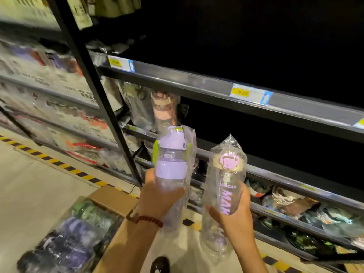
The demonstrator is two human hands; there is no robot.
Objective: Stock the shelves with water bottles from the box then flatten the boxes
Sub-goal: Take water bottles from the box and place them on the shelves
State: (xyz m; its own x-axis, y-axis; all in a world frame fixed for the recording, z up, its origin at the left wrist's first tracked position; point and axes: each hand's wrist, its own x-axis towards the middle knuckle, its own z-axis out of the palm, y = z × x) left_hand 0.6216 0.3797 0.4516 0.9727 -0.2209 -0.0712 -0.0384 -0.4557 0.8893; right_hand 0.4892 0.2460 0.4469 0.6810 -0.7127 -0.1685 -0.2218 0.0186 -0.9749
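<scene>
Dark metal shelving [206,89], left grip [157,196] clamps crinkly-wrapped lilac bottle [171,162], right grip [234,209] clamps clear cylindrical bottle [226,186]

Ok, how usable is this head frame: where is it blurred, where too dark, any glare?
Head view: stock on the left shelves is smeared by motion blur; the open cardboard box is soft too. Shelf interiors at upper right are nearly black. The purple-lidded clear bottle in the left hand and the pink-lidded one in the right hand are sharp, with mild wrapper glare.
</scene>
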